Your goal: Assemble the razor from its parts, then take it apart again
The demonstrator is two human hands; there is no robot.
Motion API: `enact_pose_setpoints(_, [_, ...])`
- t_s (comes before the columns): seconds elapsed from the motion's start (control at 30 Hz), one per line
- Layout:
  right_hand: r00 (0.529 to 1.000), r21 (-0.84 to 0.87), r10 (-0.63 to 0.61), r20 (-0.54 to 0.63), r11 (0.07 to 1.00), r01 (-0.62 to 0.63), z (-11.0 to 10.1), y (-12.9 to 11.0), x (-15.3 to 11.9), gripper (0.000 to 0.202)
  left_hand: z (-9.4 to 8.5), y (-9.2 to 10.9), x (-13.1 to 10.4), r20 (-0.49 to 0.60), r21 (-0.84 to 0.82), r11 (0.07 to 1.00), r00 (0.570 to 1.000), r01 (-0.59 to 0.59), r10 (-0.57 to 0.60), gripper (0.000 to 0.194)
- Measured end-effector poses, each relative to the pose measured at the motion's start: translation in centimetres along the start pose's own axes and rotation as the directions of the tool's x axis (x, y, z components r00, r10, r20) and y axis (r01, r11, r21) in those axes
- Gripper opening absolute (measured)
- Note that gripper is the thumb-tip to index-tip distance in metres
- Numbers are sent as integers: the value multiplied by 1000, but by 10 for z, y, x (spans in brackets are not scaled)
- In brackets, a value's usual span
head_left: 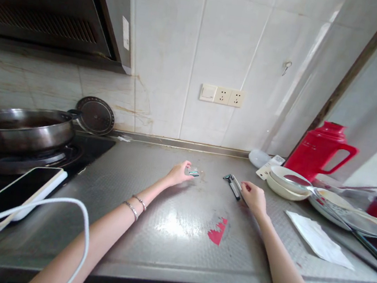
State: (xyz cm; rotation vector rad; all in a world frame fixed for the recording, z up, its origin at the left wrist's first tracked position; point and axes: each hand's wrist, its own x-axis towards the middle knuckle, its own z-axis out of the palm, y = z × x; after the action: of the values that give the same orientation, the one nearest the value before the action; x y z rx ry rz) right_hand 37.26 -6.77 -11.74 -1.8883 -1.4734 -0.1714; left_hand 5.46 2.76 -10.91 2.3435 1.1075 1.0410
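Note:
My left hand [179, 174] reaches over the middle of the steel counter [158, 246], its fingers closed at the edge of a small clear case [193, 172]. Inside the case shows a dark cartridge with a white and green stripe, like a razor blade head. To the right, my right hand [254, 197] has its fingers curled at a slim black and silver razor [232, 186], whose head points up and to the left. Part of the grip is hidden by the fingers. Between the forearms, nearer the front edge, lies a torn red scrap [217, 231].
At left, a steel pan [23, 131] sits on the black stove, with a phone [12, 198] and white cable [69, 200] in front. At right are a red thermos [318, 151], stacked bowls [286, 187], a plate with utensils, and a white paper napkin [319, 239]. Sockets [221, 95] are on the wall.

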Motion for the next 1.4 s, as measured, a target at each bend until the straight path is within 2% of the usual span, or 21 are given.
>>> enact_pose_setpoints(0.27, [998, 55, -52, -45, 997, 54, -1, -20, -5, 37, 0, 10, 4, 25, 20, 998, 998, -63, 62, 54])
enact_pose_setpoints(0.4, [981, 85, -195, -2, 977, 194, 1, -44, -1, 34, -1, 15, 3, 50, 52, 994, 995, -95, 92, 55])
enact_pose_setpoints(0.47, [949, 111, -306, 71, 948, 298, 1, -59, 1, 32, -2, 19, 2, 73, 78, 991, 992, -109, 103, 55])
enact_pose_setpoints(0.53, [892, 134, -415, 180, 909, 396, 1, -75, 2, 36, -4, 22, 1, 91, 99, 987, 989, -126, 117, 55])
enact_pose_setpoints(0.67, [769, 158, -531, 357, 845, 510, -2, -104, 4, 56, -6, 26, 1, 111, 115, 982, 984, -149, 136, 54])
enact_pose_setpoints(0.8, [696, 144, -570, 437, 808, 571, 2, -122, 10, 68, -5, 27, 2, 120, 100, 983, 982, -156, 144, 54])
enact_pose_setpoints(0.87, [674, 123, -570, 470, 798, 590, 6, -126, 14, 69, -4, 28, 1, 125, 100, 983, 982, -154, 141, 54])
enact_pose_setpoints(1.07, [647, 64, -550, 528, 785, 616, 15, -131, 20, 62, -1, 27, -1, 129, 138, 976, 980, -167, 150, 53])
enact_pose_setpoints(1.4, [627, -3, -533, 568, 760, 650, 16, -134, 20, 49, 6, 25, 0, 134, 127, 981, 983, -144, 127, 54])
